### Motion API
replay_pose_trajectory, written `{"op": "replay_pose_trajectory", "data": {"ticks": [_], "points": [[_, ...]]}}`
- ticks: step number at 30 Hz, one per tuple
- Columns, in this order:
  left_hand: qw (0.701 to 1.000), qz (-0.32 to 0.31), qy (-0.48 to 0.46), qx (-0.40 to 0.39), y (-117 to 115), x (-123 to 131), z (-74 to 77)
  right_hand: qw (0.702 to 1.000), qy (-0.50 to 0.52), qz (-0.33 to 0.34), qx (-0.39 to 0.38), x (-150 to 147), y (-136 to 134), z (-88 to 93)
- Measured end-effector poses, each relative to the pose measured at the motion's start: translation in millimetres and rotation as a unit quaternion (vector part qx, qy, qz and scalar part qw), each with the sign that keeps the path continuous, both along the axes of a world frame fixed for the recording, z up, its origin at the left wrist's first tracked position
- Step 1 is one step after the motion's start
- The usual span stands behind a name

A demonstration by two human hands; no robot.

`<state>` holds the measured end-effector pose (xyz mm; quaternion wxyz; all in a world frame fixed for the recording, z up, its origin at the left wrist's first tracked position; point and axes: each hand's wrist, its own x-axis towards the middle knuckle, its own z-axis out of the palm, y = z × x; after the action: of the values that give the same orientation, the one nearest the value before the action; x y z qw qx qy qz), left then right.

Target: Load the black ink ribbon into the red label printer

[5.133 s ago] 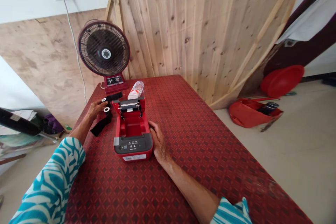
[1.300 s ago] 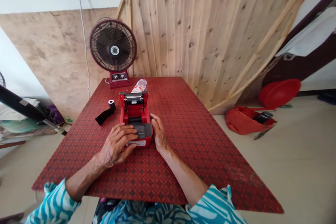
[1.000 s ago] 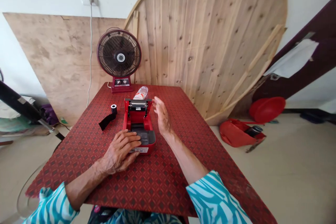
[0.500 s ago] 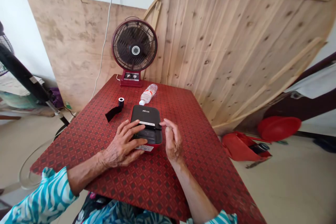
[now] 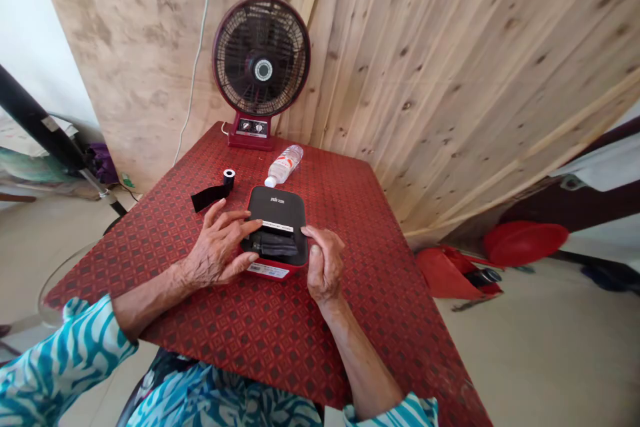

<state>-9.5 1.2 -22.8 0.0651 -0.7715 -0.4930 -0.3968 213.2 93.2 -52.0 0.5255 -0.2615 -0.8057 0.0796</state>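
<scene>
A small red printer with a black lid (image 5: 278, 213) sits on the red patterned table (image 5: 350, 213), its lid down. My left hand (image 5: 216, 248) rests on the printer's near left corner, fingers spread across the black front panel. My right hand (image 5: 324, 263) is at the printer's near right corner, fingers curled, thumb touching the edge of the lid. A black ribbon roll with a loose black strip (image 5: 214, 191) lies on the table to the left of the printer.
A clear plastic bottle (image 5: 284, 164) lies on its side behind the printer. A dark red table fan (image 5: 260, 67) stands at the table's far edge, against wooden boards. A red basin (image 5: 530, 243) and a red bag (image 5: 450, 270) are on the floor at right.
The printer's lid, open one second ago, is now shut. My right hand came back from the lid to the near right corner. My left hand stays on the front.
</scene>
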Motion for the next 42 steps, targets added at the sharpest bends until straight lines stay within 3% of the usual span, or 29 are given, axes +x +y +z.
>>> {"op": "replay_pose_trajectory", "data": {"ticks": [3, 6, 11, 14, 24, 32, 37, 42], "points": [[0.993, -0.019, -0.106, -0.039, -1, 1, -4.6, 0.998, 0.023, 0.012, -0.049, 1, -3, -5.3], [0.962, -0.025, -0.262, -0.068, -2, 2, -7.1, 0.98, 0.116, 0.014, -0.164, -4, -5, -11.8], [0.844, -0.036, -0.513, -0.154, 4, 6, -8.5, 0.902, 0.244, -0.017, -0.356, -18, -6, -24.5], [0.792, -0.042, -0.569, -0.218, 8, 7, -8.7, 0.881, 0.232, -0.024, -0.412, -23, -7, -30.1], [0.697, -0.031, -0.638, -0.325, 18, 3, -5.3, 0.883, 0.194, -0.003, -0.427, -23, -8, -30.9], [0.679, -0.024, -0.644, -0.351, 21, 3, -4.2, 0.888, 0.183, -0.006, -0.422, -21, -8, -33.9], [0.7, -0.03, -0.629, -0.338, 22, 4, -8.0, 0.89, 0.167, -0.013, -0.424, -20, -10, -30.8], [0.698, -0.021, -0.634, -0.334, 23, 5, -12.0, 0.895, 0.165, -0.004, -0.415, -19, -9, -29.4]]}}
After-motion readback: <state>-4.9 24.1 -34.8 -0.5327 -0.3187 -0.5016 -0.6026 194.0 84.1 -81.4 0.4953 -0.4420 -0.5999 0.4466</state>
